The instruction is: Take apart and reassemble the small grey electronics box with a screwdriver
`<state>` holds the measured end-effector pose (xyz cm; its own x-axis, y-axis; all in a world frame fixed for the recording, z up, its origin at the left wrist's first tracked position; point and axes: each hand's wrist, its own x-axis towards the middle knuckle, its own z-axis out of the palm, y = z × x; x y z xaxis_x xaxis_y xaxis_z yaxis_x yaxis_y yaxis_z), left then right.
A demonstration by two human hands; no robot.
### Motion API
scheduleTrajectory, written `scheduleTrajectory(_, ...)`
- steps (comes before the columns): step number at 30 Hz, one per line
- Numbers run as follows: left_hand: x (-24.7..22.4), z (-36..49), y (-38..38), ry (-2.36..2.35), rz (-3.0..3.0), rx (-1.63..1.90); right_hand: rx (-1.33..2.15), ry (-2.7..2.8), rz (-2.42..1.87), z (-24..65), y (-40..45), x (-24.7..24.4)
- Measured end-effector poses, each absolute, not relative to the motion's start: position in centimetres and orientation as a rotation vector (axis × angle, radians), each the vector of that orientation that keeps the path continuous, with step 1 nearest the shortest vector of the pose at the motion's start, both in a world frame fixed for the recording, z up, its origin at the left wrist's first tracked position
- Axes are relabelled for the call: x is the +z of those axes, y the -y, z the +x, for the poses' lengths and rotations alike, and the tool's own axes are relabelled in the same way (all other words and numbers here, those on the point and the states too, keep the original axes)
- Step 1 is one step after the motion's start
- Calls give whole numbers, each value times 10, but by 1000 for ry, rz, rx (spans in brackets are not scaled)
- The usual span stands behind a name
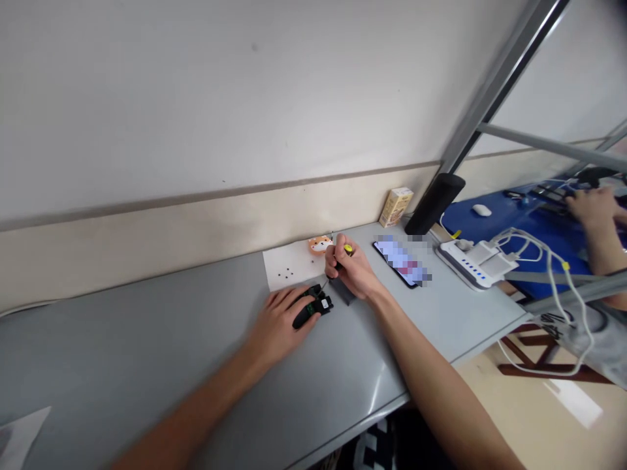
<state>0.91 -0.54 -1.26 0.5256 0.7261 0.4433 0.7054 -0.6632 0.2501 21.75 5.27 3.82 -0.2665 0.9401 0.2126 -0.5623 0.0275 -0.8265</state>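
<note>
A small black device (304, 314) with a green circuit part showing lies on the grey desk, and my left hand (285, 321) is wrapped over it, holding it down. My right hand (349, 267) grips a screwdriver (347, 249) with a yellow-tipped handle, its thin shaft slanting down to the device. Just behind the device, several tiny screws (287, 273) lie on a white sheet (274, 261). An orange and white animal-faced item (321, 245) sits at the sheet's back edge. Beneath my right hand is a dark flat object (343, 292), partly covered.
A phone (399, 262) lies right of my right hand. Farther right are a small box (396, 207), a black cylinder (435, 203) and a white power strip (473, 266) with cables. Beyond a metal frame (539, 140), another person's hand (595, 209) is over a blue desk (504, 225).
</note>
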Motion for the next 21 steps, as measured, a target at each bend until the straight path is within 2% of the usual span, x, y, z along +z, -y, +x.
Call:
scheduleTrajectory(3, -14, 9, 5, -1289, 2717, 824, 1519, 1010, -549, 214, -54, 41)
scheduleTrajectory(9, -13, 10, 7, -1293, 2703, 809, 1664, 886, -445, 211, -51, 46)
scheduleTrajectory(21, -11, 9, 7, -1295, 2691, 783, 1415, 1135, -525, 208, -47, 39)
